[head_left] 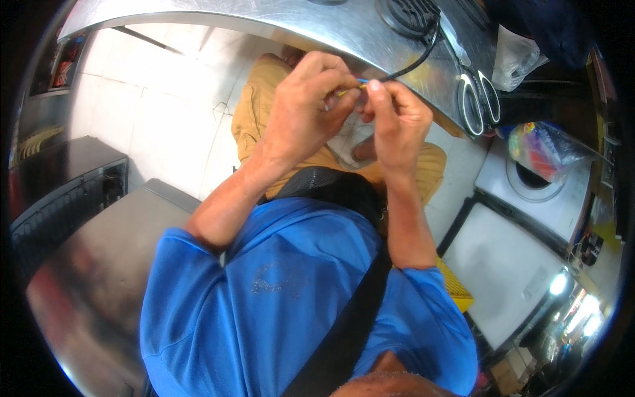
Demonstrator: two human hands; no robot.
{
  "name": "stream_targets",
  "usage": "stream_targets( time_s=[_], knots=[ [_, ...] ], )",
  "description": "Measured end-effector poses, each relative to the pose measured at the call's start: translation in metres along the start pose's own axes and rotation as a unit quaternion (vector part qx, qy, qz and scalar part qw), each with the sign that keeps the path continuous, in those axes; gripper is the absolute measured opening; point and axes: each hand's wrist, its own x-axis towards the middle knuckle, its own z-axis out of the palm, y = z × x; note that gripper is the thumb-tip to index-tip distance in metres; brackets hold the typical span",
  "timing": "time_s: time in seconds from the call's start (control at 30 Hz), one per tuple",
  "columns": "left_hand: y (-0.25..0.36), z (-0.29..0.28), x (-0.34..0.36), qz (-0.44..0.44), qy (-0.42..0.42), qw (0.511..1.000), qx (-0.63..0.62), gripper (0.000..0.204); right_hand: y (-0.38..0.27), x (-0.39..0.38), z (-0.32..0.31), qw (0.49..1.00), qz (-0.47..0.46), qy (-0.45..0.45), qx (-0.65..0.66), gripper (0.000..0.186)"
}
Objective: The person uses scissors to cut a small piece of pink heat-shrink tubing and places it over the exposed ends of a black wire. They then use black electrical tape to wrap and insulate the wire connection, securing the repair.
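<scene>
Both my hands meet in front of the bench edge at the stripped end of a black power cable (411,67). Thin blue and yellow-green wires (362,83) come out of its sheath. My left hand (319,92) is closed in a pinch on the wires, its fingertips partly hiding them. With thumb and fingers together, my right hand (395,112) pinches the cable where the wires leave the sheath. From there the cable runs up to a black coil (409,16) on the metal bench. Scissors with white and black handles (477,99) lie right of my right hand.
A stainless steel bench (264,14) spans the far side. To the right, a clear plastic bag with colourful contents (546,149) rests on a white front-loading washer (562,205). A white panel (506,264) is nearer. Dark and metallic appliances (112,278) stand at left on white floor tiles (152,86).
</scene>
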Motion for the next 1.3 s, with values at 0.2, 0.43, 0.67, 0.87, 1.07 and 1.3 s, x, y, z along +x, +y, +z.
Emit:
stream_targets(
  time_s=[0.2,0.43,0.67,0.87,1.07,1.3],
  knots=[
    [-0.003,0.001,-0.001,0.029,-0.006,0.999,0.031,0.017,-0.004,-0.001,0.001,1.0,0.005,-0.002,-0.002,0.024],
    [-0.002,-0.003,-0.006,-0.065,-0.036,0.995,-0.068,0.027,-0.007,0.0,0.0,0.999,0.032,-0.002,0.026,0.026],
    [-0.011,-0.001,-0.01,-0.268,-0.091,0.899,-0.335,0.031,-0.008,0.002,-0.002,0.999,0.035,-0.007,0.027,0.028],
    [-0.017,0.01,-0.014,-0.139,-0.018,0.966,-0.218,0.02,-0.003,0.0,-0.007,0.992,-0.001,0.005,-0.123,0.03],
    [-0.024,0.012,-0.015,-0.224,-0.076,0.902,-0.362,0.014,0.007,0.001,0.002,0.997,0.053,-0.013,0.051,0.027],
    [-0.02,-0.004,-0.008,-0.204,-0.13,0.917,-0.316,0.024,0.011,0.006,0.008,0.996,0.027,-0.023,0.084,0.026]
  ],
)
